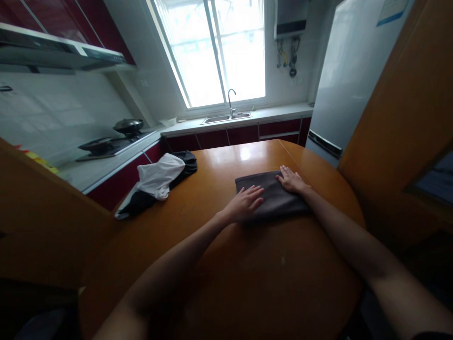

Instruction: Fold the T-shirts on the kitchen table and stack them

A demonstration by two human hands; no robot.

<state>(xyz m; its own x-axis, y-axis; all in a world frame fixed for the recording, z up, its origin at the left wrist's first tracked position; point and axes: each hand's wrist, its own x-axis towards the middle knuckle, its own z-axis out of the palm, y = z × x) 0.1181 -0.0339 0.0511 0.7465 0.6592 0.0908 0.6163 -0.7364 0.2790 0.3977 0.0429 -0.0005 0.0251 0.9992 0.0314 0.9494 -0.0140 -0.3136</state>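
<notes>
A dark grey folded cloth (pixel 279 200), perhaps a garment, lies flat on the round wooden table (pixel 198 245). My left hand (pixel 245 204) is over its left edge, fingers stretched out; whether it presses on the fabric I cannot tell. On the cloth's far right corner rests my right hand (pixel 290 180), palm down with the fingers extended. Neither hand grips anything. To the left on the same table sits a loose, crumpled heap of clothing, with a white piece (pixel 161 174) on top of a black piece (pixel 136 203).
Behind the table runs a counter with a sink (pixel 226 118) and tap beneath a window. A stove (pixel 115 143) carrying a dark lidded pan (pixel 128 125) is at the left. A fridge (pixel 354 80) and a wooden door (pixel 399 118) stand at the right.
</notes>
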